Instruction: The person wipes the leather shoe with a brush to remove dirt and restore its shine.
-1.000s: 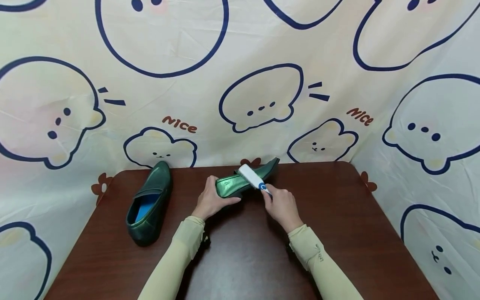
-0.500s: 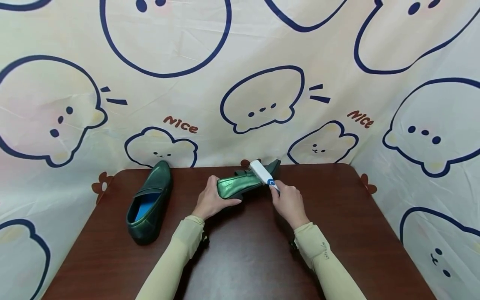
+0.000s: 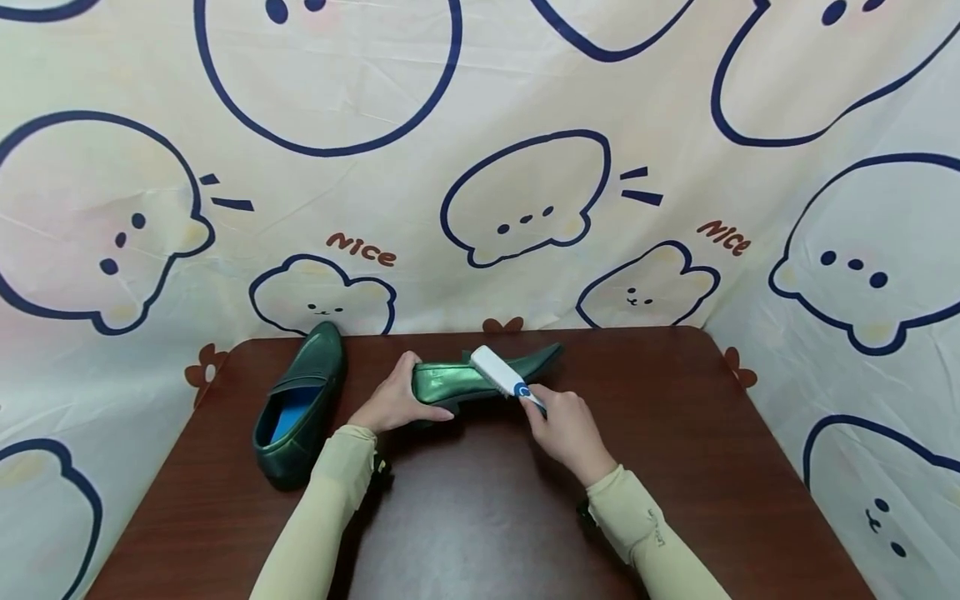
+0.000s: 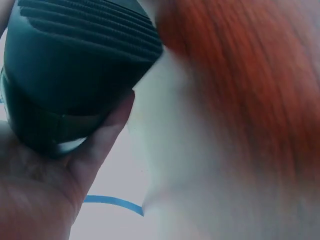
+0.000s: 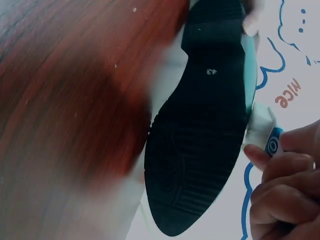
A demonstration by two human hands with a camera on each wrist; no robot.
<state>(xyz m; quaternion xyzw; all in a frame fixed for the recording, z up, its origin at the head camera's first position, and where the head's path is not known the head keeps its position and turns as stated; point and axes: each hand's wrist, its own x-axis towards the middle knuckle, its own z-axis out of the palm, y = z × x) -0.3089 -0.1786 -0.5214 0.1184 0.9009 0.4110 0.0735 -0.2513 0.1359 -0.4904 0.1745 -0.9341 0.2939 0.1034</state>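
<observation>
The left hand [image 3: 396,400] is gripping the heel end of a green shoe [image 3: 450,383], its thumb lying along the near side beneath the shoe. The right hand [image 3: 570,429] is closing around the handle of a white brush [image 3: 492,368], whose head is lying against the upper; exact bristle contact is not clear. The held shoe is extending rightward from the left hand, toe pointing away, and its ribbed sole [image 5: 197,120] is showing in the right wrist view.

Progress: brushing of this shoe appears to be under way, not finished; the area treated cannot be told.

Left of the left hand, a second shoe [image 3: 311,367] is standing upright on the tabletop [image 3: 465,517], untouched by either hand; whether it needs brushing is not evident. Its opening is containing a blue insole [image 3: 294,412]; the held shoe's interior is facing out of sight.
</observation>
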